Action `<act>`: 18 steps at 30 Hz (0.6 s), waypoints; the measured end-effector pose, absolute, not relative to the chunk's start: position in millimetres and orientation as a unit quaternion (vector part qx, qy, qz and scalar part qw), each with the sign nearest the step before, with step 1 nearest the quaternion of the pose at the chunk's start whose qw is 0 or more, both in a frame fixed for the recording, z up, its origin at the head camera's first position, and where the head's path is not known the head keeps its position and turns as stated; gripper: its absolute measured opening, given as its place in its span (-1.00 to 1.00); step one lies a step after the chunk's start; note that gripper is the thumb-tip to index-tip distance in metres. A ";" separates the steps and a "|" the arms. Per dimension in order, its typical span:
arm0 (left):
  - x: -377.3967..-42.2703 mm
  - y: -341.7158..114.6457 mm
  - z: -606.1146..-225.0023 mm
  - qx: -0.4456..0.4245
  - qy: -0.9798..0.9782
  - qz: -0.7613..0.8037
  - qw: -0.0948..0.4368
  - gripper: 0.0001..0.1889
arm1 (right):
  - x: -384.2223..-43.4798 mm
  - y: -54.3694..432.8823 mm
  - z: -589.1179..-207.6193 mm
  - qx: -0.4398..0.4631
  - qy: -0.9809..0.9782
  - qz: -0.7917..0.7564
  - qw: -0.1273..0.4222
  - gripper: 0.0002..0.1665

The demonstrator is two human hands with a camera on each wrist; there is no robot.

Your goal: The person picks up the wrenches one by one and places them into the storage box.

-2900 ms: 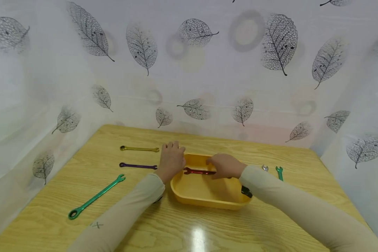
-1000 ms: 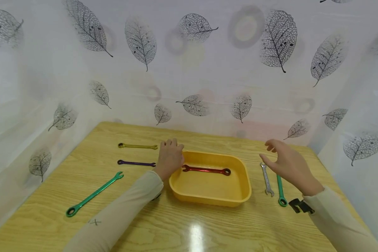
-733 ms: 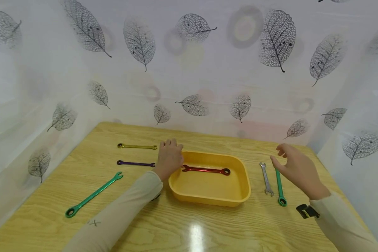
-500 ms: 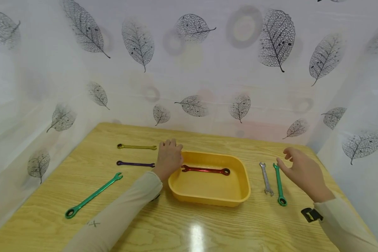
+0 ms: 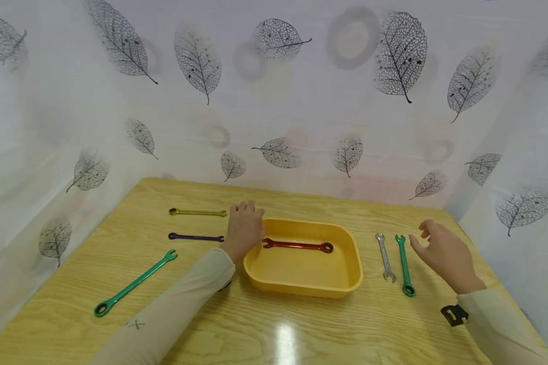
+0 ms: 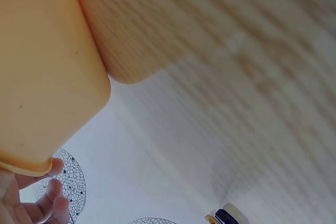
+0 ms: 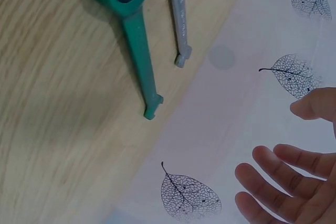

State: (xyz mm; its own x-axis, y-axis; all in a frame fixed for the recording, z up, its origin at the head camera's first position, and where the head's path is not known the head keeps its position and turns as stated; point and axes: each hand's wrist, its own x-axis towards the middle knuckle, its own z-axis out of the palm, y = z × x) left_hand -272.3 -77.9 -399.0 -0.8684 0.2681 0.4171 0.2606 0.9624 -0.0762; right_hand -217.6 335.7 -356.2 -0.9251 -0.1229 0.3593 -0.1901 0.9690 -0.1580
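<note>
A yellow plastic tray point(image 5: 301, 292) stands mid-table with a red combination wrench point(image 5: 298, 246) lying inside it. My left hand point(image 5: 244, 228) grips the tray's back left corner; the left wrist view shows fingers point(image 6: 56, 166) curled at the rim. Over the right side of the table hovers my right hand point(image 5: 447, 253), fingers loosely bent and holding nothing. Just left of it lies a green ratchet wrench point(image 5: 404, 266), and beside that a smaller silver wrench point(image 5: 385, 257). The right wrist view shows both wrenches apart from the right hand point(image 7: 294, 182).
Left of the tray lie a yellow wrench point(image 5: 198, 212), a purple wrench point(image 5: 196, 237) and a larger green wrench point(image 5: 137, 284). They rest on a wood-grain table point(image 5: 237, 334). White leaf-printed sheeting point(image 5: 274, 111) rises behind and at both sides.
The right hand has let go of the red wrench in the tray, left the tray and moved right, past the silver and green wrenches. The left hand has stayed on the tray.
</note>
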 end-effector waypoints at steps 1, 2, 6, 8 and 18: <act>-272.1 -77.8 -398.8 -0.136 -0.967 0.008 0.215 -0.76 | -218.3 336.3 -358.5 0.078 -0.978 0.096 0.170 -0.60; -271.7 -77.8 -398.6 -0.136 -0.967 0.007 0.214 -0.76 | -219.2 336.8 -360.7 0.076 -0.979 0.096 0.162 -0.59; -271.3 -77.8 -398.8 -0.136 -0.968 0.002 0.210 -0.76 | -222.5 337.6 -368.9 0.066 -0.985 0.101 0.120 -0.55; -271.4 -77.8 -399.0 -0.136 -0.969 -0.001 0.208 -0.76 | -224.4 338.2 -372.5 0.059 -0.988 0.108 0.097 -0.53; -271.5 -77.0 -399.7 -0.140 -0.967 -0.006 0.215 -0.79 | -232.5 340.5 -381.8 0.043 -0.988 0.151 0.011 -0.44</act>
State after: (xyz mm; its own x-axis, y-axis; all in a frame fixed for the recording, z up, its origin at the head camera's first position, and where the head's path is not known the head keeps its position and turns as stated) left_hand -271.5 -77.0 -399.7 -0.8686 0.2678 0.4169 0.2727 0.9608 -0.0489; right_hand -232.5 340.5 -381.8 -0.9961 -0.0810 0.0346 -0.0876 0.9509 -0.2970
